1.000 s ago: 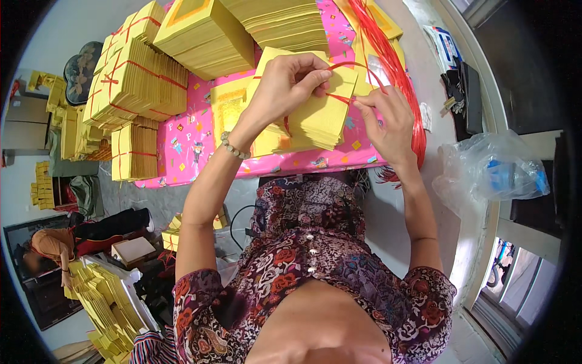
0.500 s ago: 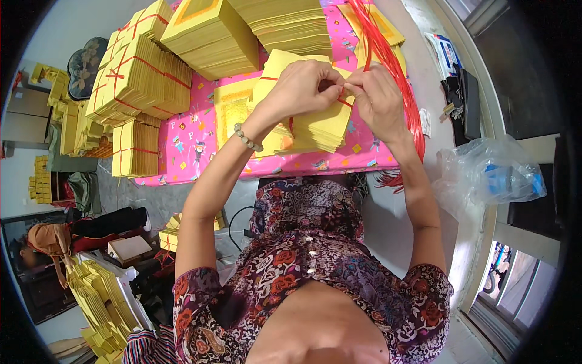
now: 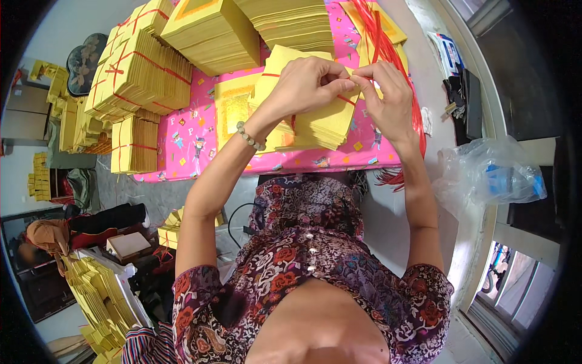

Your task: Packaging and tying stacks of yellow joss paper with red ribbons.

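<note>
On the pink patterned cover [image 3: 185, 161] lies a thick stack of yellow paper sheets [image 3: 324, 130], turned at an angle, with a thin red string [image 3: 346, 99] round it. My left hand [image 3: 308, 85] is over the stack, thumb and fingers pinched on the string. Fingertip to fingertip with it, at the stack's right corner, my right hand [image 3: 388, 100] pinches the string too. The fingers hide the spot where the strands meet. Under and left of this stack are more yellow sheets [image 3: 225, 112] with an orange-edged square.
Bundles tied with red string [image 3: 136, 79] are piled at the left of the table. Tall loose stacks [image 3: 212, 39] stand at the back. A hank of long red strings [image 3: 418, 115] hangs over the right edge. Beyond it are a clear plastic bag [image 3: 485, 173] and a dark case [image 3: 471, 103].
Both hands have shifted slightly, the right one a little to the right, and the fingertips are a bit farther along at the stack's corner. The stack stays in place.
</note>
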Available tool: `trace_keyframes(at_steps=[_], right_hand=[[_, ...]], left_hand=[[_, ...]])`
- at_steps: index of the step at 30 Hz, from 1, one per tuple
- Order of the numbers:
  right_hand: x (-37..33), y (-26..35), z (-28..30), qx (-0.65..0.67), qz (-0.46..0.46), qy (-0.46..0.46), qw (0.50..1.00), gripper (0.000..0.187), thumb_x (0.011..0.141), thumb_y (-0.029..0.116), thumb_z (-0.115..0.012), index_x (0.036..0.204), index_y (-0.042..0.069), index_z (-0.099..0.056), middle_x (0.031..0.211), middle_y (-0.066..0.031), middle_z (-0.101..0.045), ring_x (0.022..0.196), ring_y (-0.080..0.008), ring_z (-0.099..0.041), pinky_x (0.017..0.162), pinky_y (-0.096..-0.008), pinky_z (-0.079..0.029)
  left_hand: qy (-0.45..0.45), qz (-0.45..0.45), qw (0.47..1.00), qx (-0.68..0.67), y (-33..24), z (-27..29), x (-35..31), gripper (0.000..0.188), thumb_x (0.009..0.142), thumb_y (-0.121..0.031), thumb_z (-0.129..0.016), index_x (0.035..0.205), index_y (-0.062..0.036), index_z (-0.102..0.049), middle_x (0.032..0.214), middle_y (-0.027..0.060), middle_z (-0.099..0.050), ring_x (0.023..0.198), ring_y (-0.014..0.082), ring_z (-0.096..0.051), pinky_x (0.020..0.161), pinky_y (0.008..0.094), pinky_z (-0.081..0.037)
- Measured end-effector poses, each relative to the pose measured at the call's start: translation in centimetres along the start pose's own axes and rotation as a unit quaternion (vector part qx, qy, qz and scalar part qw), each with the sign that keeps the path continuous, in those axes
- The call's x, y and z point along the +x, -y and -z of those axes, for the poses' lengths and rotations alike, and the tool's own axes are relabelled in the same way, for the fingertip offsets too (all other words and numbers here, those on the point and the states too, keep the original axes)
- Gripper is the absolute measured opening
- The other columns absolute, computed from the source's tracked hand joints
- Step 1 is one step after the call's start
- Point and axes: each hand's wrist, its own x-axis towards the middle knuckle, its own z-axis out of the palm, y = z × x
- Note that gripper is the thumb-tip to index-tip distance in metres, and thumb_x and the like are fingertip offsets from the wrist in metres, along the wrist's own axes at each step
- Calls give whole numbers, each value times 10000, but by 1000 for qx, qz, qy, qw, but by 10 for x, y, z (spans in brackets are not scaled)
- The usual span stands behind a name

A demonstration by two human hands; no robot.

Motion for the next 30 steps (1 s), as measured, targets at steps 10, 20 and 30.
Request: trace_keyframes(at_steps=[10, 20, 30], right_hand=[[-20, 34, 23, -8, -100, 38, 994, 80, 797, 120, -684, 819, 56, -642, 760, -82, -561, 720, -245, -564, 630, -361, -446], [-16, 60, 45, 66, -170, 72, 980, 117, 768, 78, -700, 879, 54, -672, 794, -65, -544, 681, -171, -551, 627, -312, -451], [-10, 13, -8, 168, -229, 139, 949, 192, 798, 103, -646, 955, -7, -661, 805, -59, -567, 636, -106, -538, 616, -248, -455]], left_hand=[[121, -5, 967, -224, 21, 14, 13, 162, 861, -134, -651, 816, 18, -687, 703, 20, -654, 657, 60, -579, 619, 226, -474], [102, -52, 973, -200, 15, 12, 0, 60, 827, 15, -596, 831, 18, -655, 760, 11, -651, 730, 60, -599, 676, 206, -490], [5, -158, 987, 19, 6, 12, -11, 141, 734, 71, -524, 796, -31, -598, 716, 66, -600, 658, 187, -594, 608, 288, -476]])
